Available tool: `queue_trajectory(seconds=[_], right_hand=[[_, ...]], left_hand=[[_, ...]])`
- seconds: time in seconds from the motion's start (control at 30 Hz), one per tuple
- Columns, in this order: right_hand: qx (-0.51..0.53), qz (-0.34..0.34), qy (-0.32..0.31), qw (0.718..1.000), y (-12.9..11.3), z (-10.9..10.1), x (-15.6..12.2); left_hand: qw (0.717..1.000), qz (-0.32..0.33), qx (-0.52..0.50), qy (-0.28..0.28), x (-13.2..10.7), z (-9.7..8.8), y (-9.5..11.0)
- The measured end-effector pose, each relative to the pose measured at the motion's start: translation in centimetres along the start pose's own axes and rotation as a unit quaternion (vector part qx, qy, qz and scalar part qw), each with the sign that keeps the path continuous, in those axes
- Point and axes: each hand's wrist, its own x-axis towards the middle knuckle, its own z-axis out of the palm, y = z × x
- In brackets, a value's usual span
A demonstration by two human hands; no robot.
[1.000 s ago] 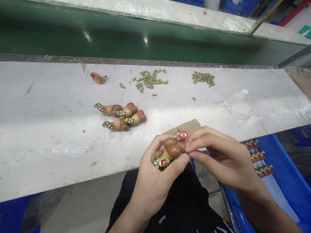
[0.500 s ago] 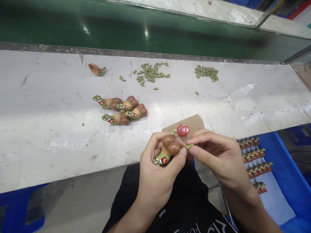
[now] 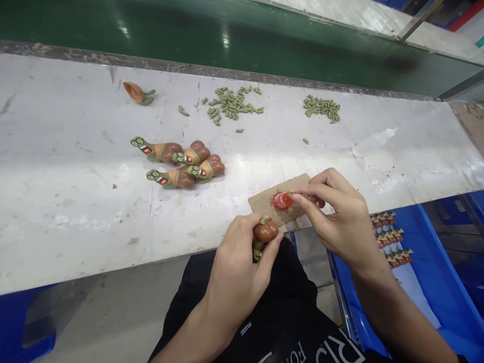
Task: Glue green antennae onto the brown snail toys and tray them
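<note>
Right hand shifted to red disc — half-hidden.

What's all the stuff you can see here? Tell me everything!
White scuffed worktable: one, white, across the middle.
Dark green conveyor belt: one, green, behind the table.
Brown-shelled snail toys: four, brown and green, clustered on the table.
Orange-brown shell piece: one, orange-brown, far left on the table.
Small green sticks: many, green, two heaps plus strays.
Cardboard scrap: one, brown, near the table's edge.
Round red disc: one, red, on the cardboard.
Blue crate: one, blue, lower right.
Small toy figures: several, brown and green, in the crate.
Black clothing: one, black, bottom.
Left hand: one, holding a fifth snail toy.
Right hand: one, touching the disc.
</note>
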Motion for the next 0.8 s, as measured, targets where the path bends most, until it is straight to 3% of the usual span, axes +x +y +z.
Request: queue_trajectory(seconds=[0.47,0.63,0.8], right_hand=[[-0.028,-0.001,-0.01,1.0,0.0,0.0,-0.9],[-0.013,0.013,0.014,1.0,-0.2,0.4,-1.0],[0.032,0.085,0.076,0.993,-1.3,0.3,-1.5]], left_hand=[[0.999,0.025,0.041,0.017,0.0,1.0,-0.2],[0.999,-0.02,0.009,0.025,-0.2,0.9,0.1],[0.983,-0.105,-0.133,0.065,-0.3,0.1,1.3]])
